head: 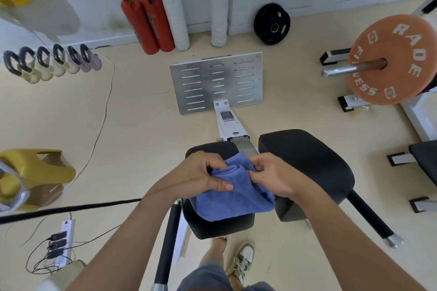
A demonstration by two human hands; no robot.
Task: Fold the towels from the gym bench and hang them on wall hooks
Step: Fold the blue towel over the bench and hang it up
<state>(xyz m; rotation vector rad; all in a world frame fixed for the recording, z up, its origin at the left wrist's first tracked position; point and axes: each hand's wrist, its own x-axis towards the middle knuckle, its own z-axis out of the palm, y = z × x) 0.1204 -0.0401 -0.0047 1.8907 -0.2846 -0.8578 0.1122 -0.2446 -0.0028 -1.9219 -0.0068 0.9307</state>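
Note:
A blue towel (pixel 236 198) lies bunched on the left black pad (pixel 220 227) of the gym bench, just below the middle of the view. My left hand (pixel 201 172) grips the towel's upper left edge, thumb pressed on the cloth. My right hand (pixel 272 172) pinches its upper right edge. The two hands are close together above the towel's fold. A second black pad (pixel 312 160) sits to the right, bare. No wall hooks are in view.
A metal footplate (pixel 217 82) lies ahead on the floor. Two red fire extinguishers (pixel 146 21) and a black weight plate (pixel 272 23) lean at the wall. An orange barbell plate (pixel 392 59) juts in at the right. Kettlebells (pixel 52 61), a power strip (pixel 63 238) and cables are left.

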